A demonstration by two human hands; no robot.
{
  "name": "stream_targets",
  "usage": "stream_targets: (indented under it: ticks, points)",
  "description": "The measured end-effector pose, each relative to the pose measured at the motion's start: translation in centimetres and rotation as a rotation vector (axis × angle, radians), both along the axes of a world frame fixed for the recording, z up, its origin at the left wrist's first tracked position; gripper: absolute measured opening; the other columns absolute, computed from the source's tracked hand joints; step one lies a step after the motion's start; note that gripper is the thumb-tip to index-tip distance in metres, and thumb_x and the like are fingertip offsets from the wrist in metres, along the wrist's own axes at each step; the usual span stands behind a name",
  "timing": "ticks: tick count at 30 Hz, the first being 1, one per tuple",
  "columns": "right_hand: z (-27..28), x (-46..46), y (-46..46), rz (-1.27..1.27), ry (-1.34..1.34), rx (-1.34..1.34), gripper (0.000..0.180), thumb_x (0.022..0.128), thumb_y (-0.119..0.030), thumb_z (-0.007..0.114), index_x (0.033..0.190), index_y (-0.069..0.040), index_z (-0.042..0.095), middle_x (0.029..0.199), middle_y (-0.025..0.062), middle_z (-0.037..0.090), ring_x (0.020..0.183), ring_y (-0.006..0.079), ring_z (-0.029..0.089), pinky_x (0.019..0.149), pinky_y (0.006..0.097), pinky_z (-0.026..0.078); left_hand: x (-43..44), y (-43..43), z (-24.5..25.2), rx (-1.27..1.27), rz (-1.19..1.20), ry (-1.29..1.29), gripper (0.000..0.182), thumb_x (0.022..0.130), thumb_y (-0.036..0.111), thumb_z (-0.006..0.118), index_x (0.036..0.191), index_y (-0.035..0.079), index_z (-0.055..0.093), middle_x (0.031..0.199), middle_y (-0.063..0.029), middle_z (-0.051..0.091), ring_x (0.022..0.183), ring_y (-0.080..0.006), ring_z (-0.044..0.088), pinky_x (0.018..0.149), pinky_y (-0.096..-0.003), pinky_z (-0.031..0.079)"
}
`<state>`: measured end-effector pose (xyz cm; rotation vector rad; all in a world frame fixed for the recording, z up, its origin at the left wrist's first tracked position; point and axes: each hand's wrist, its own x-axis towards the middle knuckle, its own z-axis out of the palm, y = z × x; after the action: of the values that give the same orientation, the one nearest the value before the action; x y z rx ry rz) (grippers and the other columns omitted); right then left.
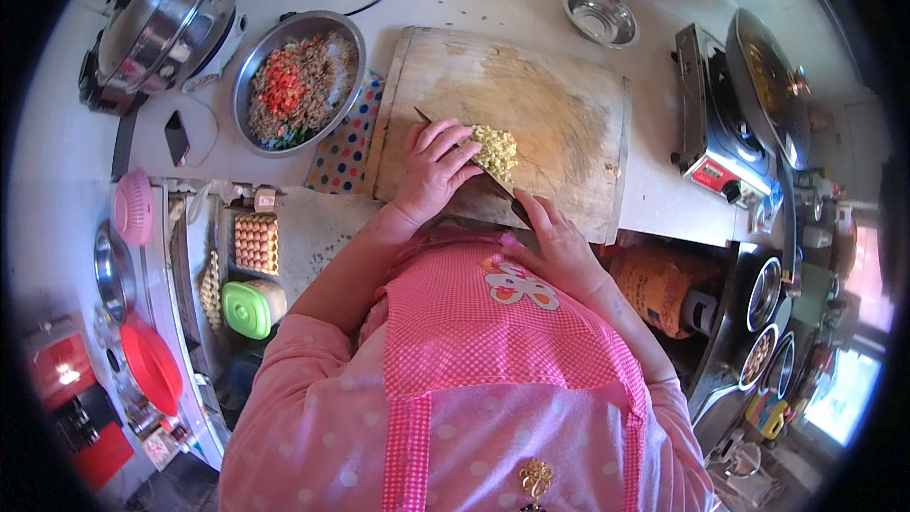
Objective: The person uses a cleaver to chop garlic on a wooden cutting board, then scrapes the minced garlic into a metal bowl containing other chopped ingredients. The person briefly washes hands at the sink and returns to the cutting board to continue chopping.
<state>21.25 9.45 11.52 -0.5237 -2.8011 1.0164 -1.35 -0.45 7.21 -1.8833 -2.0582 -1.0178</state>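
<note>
My right hand (558, 242) grips the dark handle of a kitchen knife (500, 188) near the front edge of a worn wooden cutting board (441, 67). The blade slants away to the left, its pointed tip showing beyond my fingers. Across the blade lies my left hand (439, 169), fingers slightly apart; whether they pinch the blade or only rest on it is unclear. Just beyond the blade sits a small heap of finely chopped pale yellow-green food (494, 151), touching the knife side.
Left of the board, a steel bowl (238, 103) holds minced food, chopped red pieces and greens. A steamer pot (146, 28) stands farther left. An empty steel bowl (601, 16) is at the back. Right stands a portable gas stove (711, 121) with a lidded pan (761, 85).
</note>
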Motion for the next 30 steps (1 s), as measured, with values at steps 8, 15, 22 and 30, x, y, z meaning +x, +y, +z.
stream_targets:
  ticks: [8, 15, 22, 30]
  points:
    - [-0.1, -0.6, -0.2, -0.044, -0.189, -0.092, 0.046, 0.089, -0.024, 0.058, 0.129, -0.009, 0.040, 0.095, 0.0236, 0.064, 0.087, 0.0410, 0.063, 0.074, 0.0465, 0.051, 0.2, -2.3, -1.5, 0.255, 0.214, -0.196, 0.049, 0.083, 0.012, 0.067, 0.127, 0.004, 0.046, 0.129, -0.0175, 0.046, 0.118, -0.0341, 0.044, 0.102, -0.0437, 0.032]
    - [0.0, -1.1, 0.1, -0.157, -0.287, -0.084, 0.042, 0.091, -0.029, 0.054, 0.126, -0.010, 0.039, 0.086, 0.0232, 0.065, 0.079, 0.0428, 0.063, 0.070, 0.0508, 0.050, -1.1, -3.2, -4.4, 0.081, 0.288, -0.251, 0.040, 0.083, 0.009, 0.065, 0.120, 0.004, 0.050, 0.119, -0.0157, 0.052, 0.112, -0.0349, 0.047, 0.099, -0.0435, 0.035]
    - [-0.1, -0.9, -0.2, -0.144, -0.256, -0.096, 0.041, 0.091, -0.029, 0.054, 0.125, -0.009, 0.040, 0.085, 0.0233, 0.065, 0.079, 0.0422, 0.063, 0.070, 0.0500, 0.050, -0.4, -3.0, -6.5, 0.082, 0.283, -0.270, 0.033, 0.080, 0.007, 0.065, 0.111, 0.005, 0.053, 0.113, -0.0147, 0.055, 0.109, -0.0362, 0.048, 0.094, -0.0450, 0.038]
    - [0.2, -0.8, -0.2, -0.170, -0.278, -0.136, 0.042, 0.091, -0.024, 0.056, 0.127, -0.009, 0.039, 0.088, 0.0238, 0.064, 0.082, 0.0422, 0.063, 0.071, 0.0476, 0.049, -0.4, -2.8, -6.4, 0.091, 0.246, -0.243, 0.027, 0.078, 0.006, 0.065, 0.104, 0.005, 0.056, 0.109, -0.0144, 0.056, 0.107, -0.0368, 0.049, 0.093, -0.0451, 0.040]
